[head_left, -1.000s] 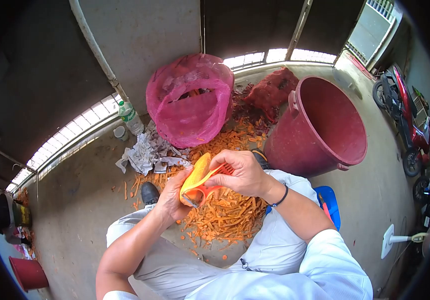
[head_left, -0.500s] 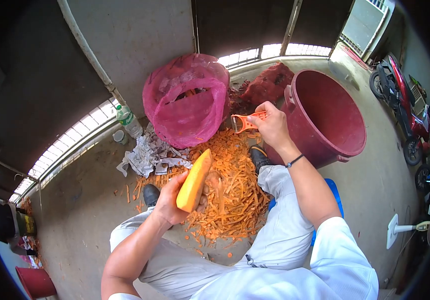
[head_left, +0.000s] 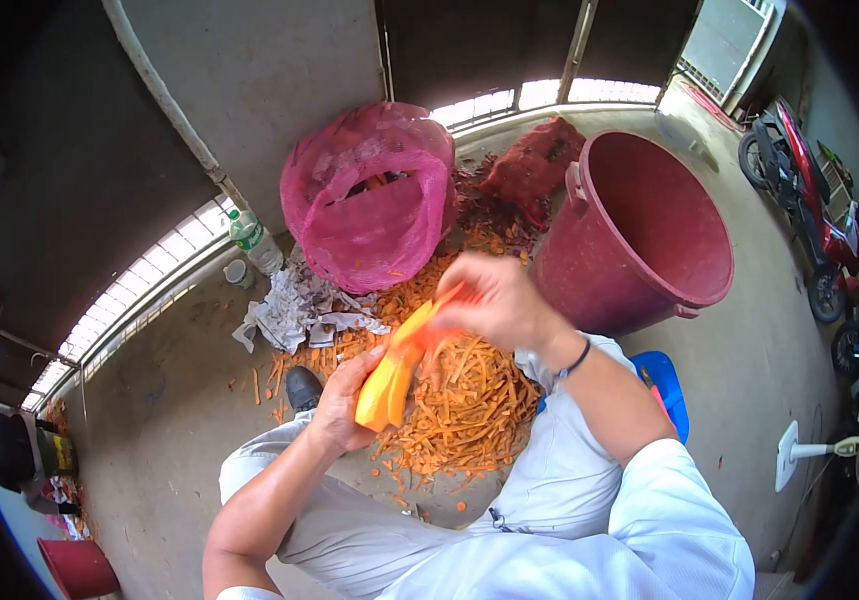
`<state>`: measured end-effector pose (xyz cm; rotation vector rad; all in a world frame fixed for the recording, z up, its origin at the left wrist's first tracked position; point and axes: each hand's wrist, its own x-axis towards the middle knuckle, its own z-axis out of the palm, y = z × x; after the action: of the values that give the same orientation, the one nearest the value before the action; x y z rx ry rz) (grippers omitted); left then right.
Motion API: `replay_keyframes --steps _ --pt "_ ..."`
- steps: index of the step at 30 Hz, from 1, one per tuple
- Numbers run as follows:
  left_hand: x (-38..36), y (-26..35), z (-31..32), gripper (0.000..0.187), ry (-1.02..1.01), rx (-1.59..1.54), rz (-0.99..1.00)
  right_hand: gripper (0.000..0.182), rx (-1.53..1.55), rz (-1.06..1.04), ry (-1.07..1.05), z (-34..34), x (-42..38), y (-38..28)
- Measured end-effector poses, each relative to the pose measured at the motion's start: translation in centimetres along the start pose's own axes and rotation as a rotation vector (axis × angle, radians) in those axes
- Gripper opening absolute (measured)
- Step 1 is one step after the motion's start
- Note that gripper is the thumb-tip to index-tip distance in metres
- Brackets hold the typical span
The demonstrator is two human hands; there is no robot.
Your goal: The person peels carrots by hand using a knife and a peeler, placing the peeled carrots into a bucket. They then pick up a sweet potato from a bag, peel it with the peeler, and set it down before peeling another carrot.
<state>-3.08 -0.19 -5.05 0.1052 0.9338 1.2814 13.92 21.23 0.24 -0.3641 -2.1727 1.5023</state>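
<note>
My left hand (head_left: 342, 402) is wrapped round the lower end of a thick, bright orange peeled carrot (head_left: 384, 393), held at a slant. Over the carrot's upper part is my right hand (head_left: 502, 305), closed on an orange peeler (head_left: 452, 312) that is smeared by motion. A strip of orange seems to lie along the carrot beneath the peeler, though blur hides the exact contact. Below both hands a large heap of orange peelings (head_left: 470, 410) covers the floor between my feet.
A pink mesh sack (head_left: 370, 215) stands ahead, beside crumpled paper (head_left: 300, 310) and a plastic bottle (head_left: 255, 240). To the right is a big maroon tub (head_left: 640, 235), with a red mesh sack (head_left: 535, 170) behind it. A blue stool (head_left: 662, 385) shows under my right side.
My right hand has come down and left with the peeler, from beside the tub onto the carrot. My left hand keeps holding the carrot in nearly the same place.
</note>
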Motion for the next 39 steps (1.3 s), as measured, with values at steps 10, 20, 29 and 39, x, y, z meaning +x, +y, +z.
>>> replay_keyframes --steps 10,20,29,39 --pt "-0.1 1.4 0.8 0.048 0.043 -0.140 -0.036 0.022 0.030 0.069 0.294 -3.4 0.5 3.8" --pt "0.0 0.3 2.1 0.043 0.119 -0.133 0.091 0.026 0.013 -0.070 -0.090 3.5 -1.1 -2.3" --pt "-0.8 0.5 0.5 0.046 0.015 0.002 0.032 0.021 -0.378 0.208 0.376 -5.7 2.1 2.9" --pt "0.2 0.3 1.5 0.042 0.134 -0.176 0.114 0.025 -0.041 -0.176 -0.082 3.8 -1.0 -2.5"
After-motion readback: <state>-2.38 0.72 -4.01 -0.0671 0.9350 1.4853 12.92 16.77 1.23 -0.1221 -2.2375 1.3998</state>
